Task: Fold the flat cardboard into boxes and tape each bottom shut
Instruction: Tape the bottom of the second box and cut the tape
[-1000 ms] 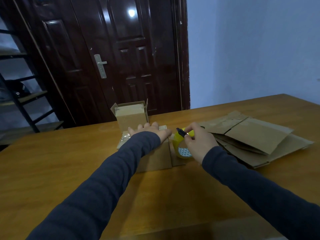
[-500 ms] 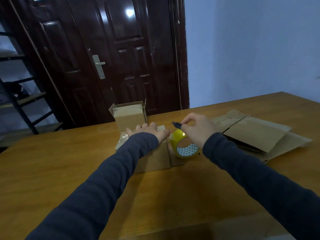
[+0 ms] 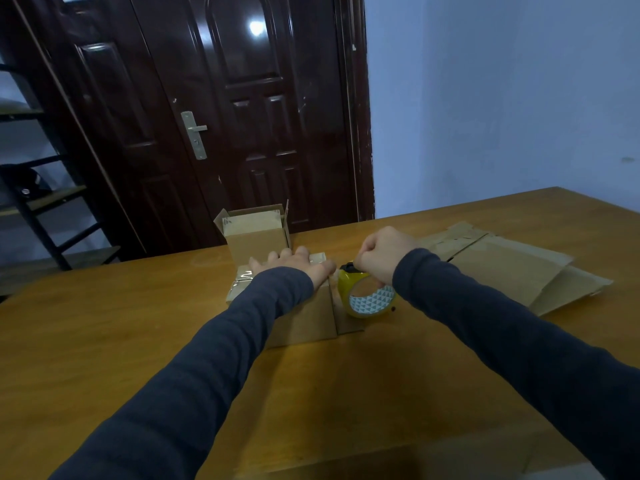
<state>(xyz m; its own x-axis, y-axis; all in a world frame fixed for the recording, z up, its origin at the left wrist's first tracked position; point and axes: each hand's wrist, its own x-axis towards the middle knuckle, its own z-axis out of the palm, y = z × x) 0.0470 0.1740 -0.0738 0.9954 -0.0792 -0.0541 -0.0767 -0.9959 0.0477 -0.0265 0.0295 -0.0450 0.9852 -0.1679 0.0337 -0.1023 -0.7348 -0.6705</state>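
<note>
Upturned box [image 3: 304, 317] on the table [image 3: 104, 341], bottom face uppermost and crossed left to right by a glossy tape strip [image 3: 242, 278]. The left hand [image 3: 294, 265] lies flat on that face, fingers straight, pressing. The tape roll [image 3: 367, 296] stands on edge just beside the box's right side, gripped from above by the right hand [image 3: 384, 258], which is the nearer hand for a cut there. Compared with the earlier frame, the black tip [image 3: 349, 267] on the roll sits lower and the left hand is unmoved.

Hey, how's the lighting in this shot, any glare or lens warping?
Head view: dim, bluish light; a bright glare spot high on the door; shiny tape glints on the box under the left hand; the wide lens bows the door frame; the right hand and tape roll look slightly soft.
</note>
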